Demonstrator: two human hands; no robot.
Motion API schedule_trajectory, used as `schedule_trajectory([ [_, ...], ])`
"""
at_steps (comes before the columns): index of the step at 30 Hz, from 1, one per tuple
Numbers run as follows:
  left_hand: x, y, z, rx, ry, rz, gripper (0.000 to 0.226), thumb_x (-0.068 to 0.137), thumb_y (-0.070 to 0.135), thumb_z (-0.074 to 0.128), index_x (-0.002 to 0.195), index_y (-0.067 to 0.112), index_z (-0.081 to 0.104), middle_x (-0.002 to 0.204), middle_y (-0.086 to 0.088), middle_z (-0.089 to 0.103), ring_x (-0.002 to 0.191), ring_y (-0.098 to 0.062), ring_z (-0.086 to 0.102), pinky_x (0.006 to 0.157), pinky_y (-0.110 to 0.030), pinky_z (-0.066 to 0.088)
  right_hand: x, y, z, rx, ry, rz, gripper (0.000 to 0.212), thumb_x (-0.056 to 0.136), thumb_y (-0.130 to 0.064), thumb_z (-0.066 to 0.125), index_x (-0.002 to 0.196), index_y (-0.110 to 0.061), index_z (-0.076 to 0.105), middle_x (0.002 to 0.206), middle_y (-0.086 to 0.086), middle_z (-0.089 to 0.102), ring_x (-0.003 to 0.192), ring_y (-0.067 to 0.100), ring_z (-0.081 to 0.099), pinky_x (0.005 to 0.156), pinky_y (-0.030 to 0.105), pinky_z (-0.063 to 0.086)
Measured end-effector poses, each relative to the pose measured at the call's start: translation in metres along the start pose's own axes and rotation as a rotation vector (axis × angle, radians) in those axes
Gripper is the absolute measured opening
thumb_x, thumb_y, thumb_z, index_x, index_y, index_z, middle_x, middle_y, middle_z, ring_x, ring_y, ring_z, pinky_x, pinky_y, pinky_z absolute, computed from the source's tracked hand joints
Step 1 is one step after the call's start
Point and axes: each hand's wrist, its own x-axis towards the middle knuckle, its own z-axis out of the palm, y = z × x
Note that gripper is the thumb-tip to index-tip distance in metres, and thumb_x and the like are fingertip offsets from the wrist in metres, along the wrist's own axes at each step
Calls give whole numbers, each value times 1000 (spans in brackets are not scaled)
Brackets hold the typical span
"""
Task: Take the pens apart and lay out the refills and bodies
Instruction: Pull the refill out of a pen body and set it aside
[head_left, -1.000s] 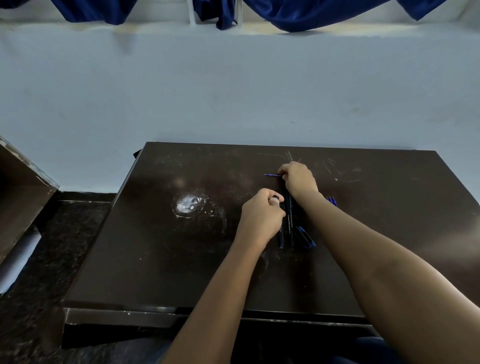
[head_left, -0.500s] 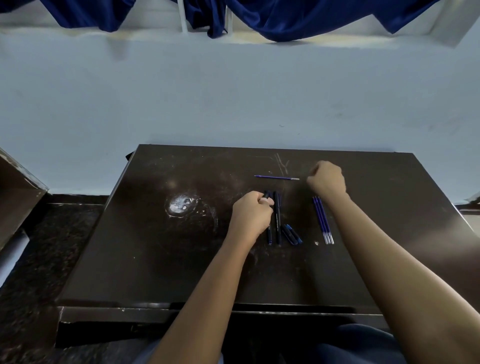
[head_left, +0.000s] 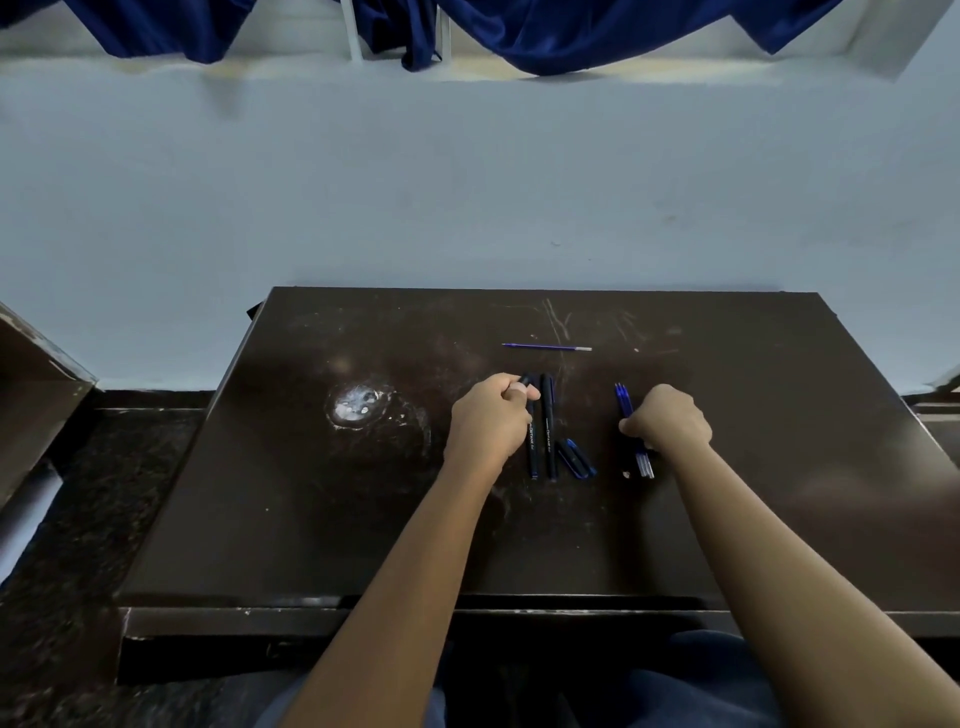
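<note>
- left hand (head_left: 488, 421) fisted round a pen body (head_left: 531, 441)'s far end
- right hand (head_left: 667, 421) pinching the refills (head_left: 623, 400): probably light, thin, bendy, so grab mid-length

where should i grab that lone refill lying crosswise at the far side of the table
Pinch the lone refill at mid-length from above, fingers on its near and far sides. It lies flat, running left to right, thin, with bare table all round it, so nothing blocks a top-down approach.
</note>
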Motion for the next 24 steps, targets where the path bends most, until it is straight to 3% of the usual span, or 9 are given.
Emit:
schedule_trajectory([
  [2,3,-2,-1,5,6,-12,30,101,26,34,102,26,65,93,3,62,67,-3,49,71,-26,45,3,2,-2,54,-31,20,23,75,-21,72,89,-7,61,91,11,69,83,28,68,71,32,51],
  [5,3,-2,0,2,-10,-18,32,103,25,33,109,22,64,87,4,58,62,-3,45,53,-15,35,5,5,-4,129,-65,35,22,76,-22,73,81,-7,58,70,8,66,67,23,66,73,34,55],
  [7,2,-2,0,4,-25,-17,33,103,24,32,112,21,64,87,3,57,59,-3,43,49,-13,31,6,6,-7,176,-73,43,23,77,-23,73,78,-7,55,66,8,65,66,23,66,76,36,57],
  [9,2,-2,0,-9,-24,-11,34,103,25,31,112,21,64,83,5,56,59,-3,43,48,-13,31,8,4,-15,263,-19,5,24,77,-24,71,79,-4,57,69,11,66,65,26,65,70,36,56],
  [13,3,-2,0,-40,-20,1,36,103,25,30,111,20,64,85,5,57,61,-2,45,49,-14,31,-4,-20,-41,868,-103,-258,17,89,-17,61,79,-3,63,66,9,63,60,19,58,64,30,51],
  [16,2,0,-1,-60,-16,-3,36,103,24,30,110,20,64,96,0,60,64,-3,47,50,-15,31,-36,-42,-54,1135,-223,-487,17,94,-8,54,78,-9,58,74,6,62,59,9,61,64,20,54],
  [24,3,-1,0,-106,11,10,35,102,25,30,107,22,65,95,0,60,67,-2,47,53,-17,32,-62,-64,-43,1153,-229,-641,9,95,-4,50,90,-6,57,80,8,63,64,10,62,68,22,58],
])
